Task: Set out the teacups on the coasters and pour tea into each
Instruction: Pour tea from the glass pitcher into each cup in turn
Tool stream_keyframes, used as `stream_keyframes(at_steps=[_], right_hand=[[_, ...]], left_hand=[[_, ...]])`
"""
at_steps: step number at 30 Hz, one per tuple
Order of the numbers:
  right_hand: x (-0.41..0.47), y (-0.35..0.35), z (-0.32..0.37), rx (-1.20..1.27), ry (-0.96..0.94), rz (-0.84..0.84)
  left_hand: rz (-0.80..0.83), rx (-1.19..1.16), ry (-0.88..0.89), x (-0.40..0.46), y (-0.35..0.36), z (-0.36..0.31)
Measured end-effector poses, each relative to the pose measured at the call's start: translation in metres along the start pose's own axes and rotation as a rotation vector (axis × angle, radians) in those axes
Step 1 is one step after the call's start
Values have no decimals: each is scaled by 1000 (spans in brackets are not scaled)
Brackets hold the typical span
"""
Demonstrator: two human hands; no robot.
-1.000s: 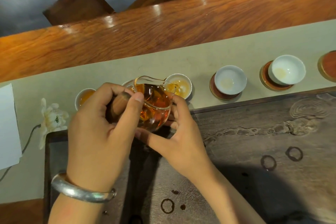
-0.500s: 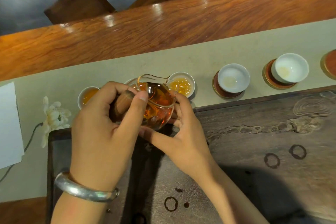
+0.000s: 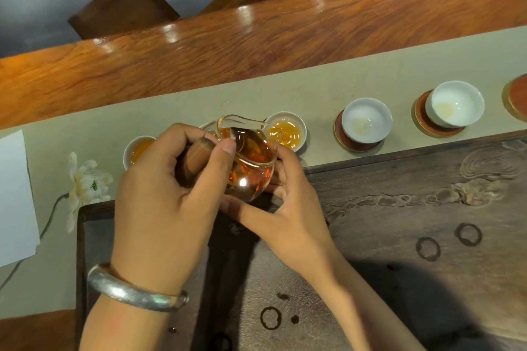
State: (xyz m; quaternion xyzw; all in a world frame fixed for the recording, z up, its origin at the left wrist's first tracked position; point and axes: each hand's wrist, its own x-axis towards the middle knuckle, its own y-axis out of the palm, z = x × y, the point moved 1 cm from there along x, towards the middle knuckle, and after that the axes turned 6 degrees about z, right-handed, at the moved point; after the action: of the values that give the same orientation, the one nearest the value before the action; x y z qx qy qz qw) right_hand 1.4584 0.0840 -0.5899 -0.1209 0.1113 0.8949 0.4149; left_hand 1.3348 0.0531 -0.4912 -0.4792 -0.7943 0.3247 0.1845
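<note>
My left hand grips the wooden handle of a glass tea pitcher holding amber tea. My right hand cups its base with fingers and thumb. The pitcher tilts with its spout over a white teacup that holds tea. Another cup with tea stands at the left, and a third sits mostly hidden behind the pitcher. Two white cups on red coasters stand to the right, each with only a pale trace at the bottom.
A bare red coaster lies at the right edge. A dark carved tea tray with wet rings fills the foreground. A white flower and white paper lie at the left. Wooden stools stand beyond the counter.
The pitcher and both hands have shifted slightly right and stay tilted over the cup; the tea level in that cup has risen.
</note>
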Motion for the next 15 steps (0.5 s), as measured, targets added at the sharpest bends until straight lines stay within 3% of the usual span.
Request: stream_keyframes(at_steps=[15], right_hand=[[1,1,-2,32,2,12]], left_hand=[[0,17,8,0,1,-1]])
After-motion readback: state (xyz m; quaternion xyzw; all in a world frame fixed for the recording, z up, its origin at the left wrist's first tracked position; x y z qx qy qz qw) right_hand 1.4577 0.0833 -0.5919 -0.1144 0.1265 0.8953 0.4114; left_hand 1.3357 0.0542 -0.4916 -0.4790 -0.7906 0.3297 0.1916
